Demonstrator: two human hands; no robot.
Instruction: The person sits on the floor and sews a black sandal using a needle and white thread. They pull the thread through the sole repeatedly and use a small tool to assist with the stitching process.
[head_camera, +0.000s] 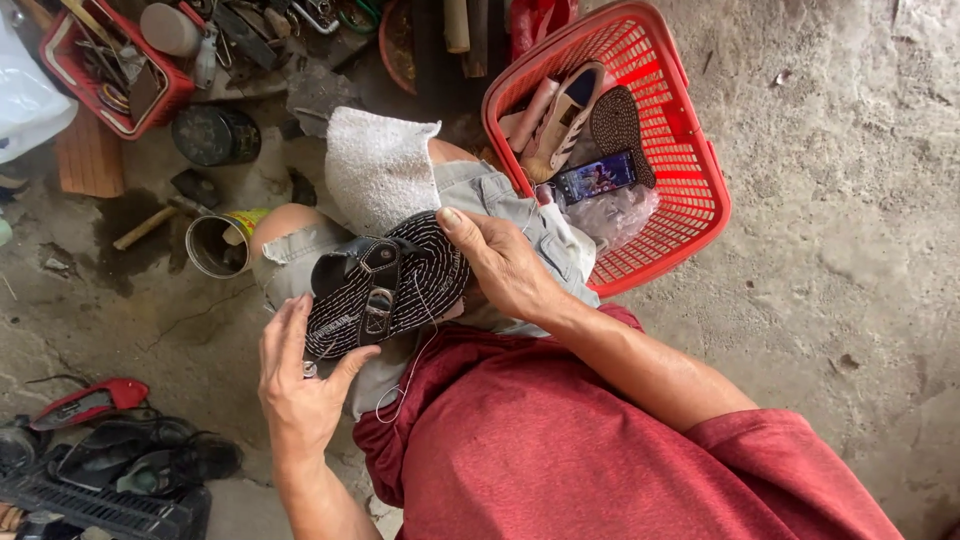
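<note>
Both hands' grip (300, 385) (500, 260) holds black sandal (385, 285).

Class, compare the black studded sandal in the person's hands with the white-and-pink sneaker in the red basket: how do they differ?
The black studded sandal is open and strapped; the white-and-pink sneaker is closed. The sandal is dark and held on the lap by the left hand and right hand; the sneaker is pale and lies untouched. Both are footwear.
</note>
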